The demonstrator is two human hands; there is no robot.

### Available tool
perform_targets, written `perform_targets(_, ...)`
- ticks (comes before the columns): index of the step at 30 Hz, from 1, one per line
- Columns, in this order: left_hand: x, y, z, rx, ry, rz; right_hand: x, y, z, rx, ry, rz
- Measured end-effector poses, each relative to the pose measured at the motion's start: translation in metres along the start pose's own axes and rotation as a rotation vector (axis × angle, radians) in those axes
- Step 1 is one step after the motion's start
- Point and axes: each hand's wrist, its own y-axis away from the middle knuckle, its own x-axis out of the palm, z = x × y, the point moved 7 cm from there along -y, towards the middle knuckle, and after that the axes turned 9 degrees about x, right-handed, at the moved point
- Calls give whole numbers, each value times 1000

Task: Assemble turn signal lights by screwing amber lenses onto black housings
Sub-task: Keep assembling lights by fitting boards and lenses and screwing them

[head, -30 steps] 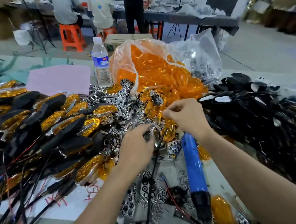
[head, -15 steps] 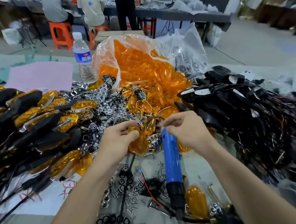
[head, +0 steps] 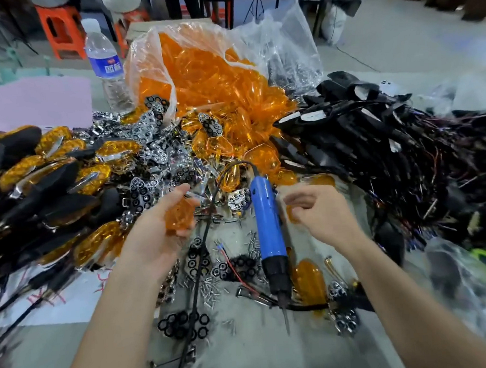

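Note:
My left hand [head: 156,231] holds an amber lens [head: 178,217] in its curled fingers, palm turned up, above the table's middle. My right hand [head: 323,216] hovers blurred to the right of the blue electric screwdriver [head: 267,230], fingers loosely curled with nothing plainly in them. The screwdriver lies on the table between my hands, bit pointing toward me. A clear bag of amber lenses [head: 201,81] spills open behind it. Black housings with wires [head: 376,153] are heaped at the right.
Assembled lights [head: 51,181] pile up at the left, chrome reflectors [head: 148,149] beside them. Loose screws [head: 211,285], black gaskets [head: 182,324] and another amber lens [head: 310,279] lie near me. A water bottle [head: 106,64] and pink sheet [head: 32,103] sit at the back.
My hands have drawn apart and come toward me. The left took an amber lens from the pile and keeps it; the right let go and moved right. The view tilted down.

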Motion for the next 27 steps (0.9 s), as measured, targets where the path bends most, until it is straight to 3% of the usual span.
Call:
perform_targets(3,5,5,4,11,-167,46,-12,16,11,-74,131,-180)
perform_targets(11,15,20,13,3,51,86,88,34,81,-366,654,1)
perform_targets(17,-11,29,7,67,11,0,109,21,101,-382,820,-17)
perform_targets(20,-17,29,1,125,-12,-41,87,17,95,-271,557,14)
perform_targets(24,-14,28,2,149,-82,-9,74,36,75,43,-346,337)
perform_targets(27,0,31,7,153,-187,91,77,57,68,157,-772,487)
